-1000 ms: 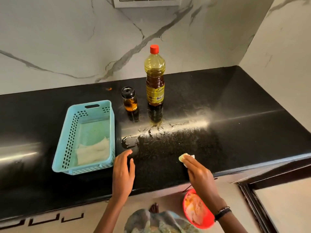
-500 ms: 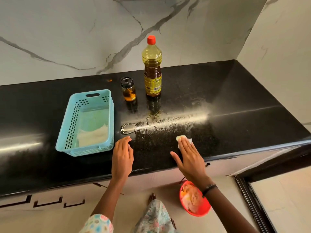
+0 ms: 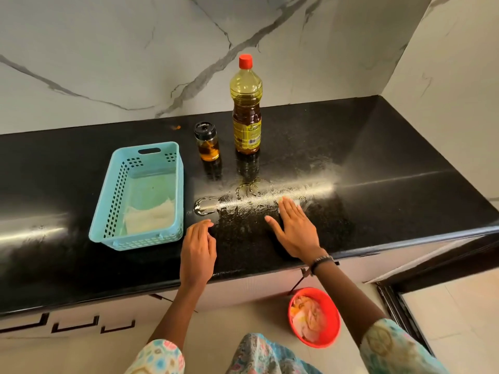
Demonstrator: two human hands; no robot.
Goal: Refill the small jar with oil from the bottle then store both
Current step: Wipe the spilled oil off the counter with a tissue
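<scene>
While the black countertop (image 3: 378, 163) filled the middle of the frame, a blue basket (image 3: 140, 195) sat at centre left. At upper centre the oil bottle (image 3: 246, 109) stood upright, capped, the small jar (image 3: 206, 141) just beside it to the left. Lower centre, the right hand (image 3: 295, 230) lay flat, fingers straight, pressing a pale cloth (image 3: 280, 200) onto smeared oil. The left hand (image 3: 198, 247) rested palm-down, fingers relaxed, holding nothing.
</scene>
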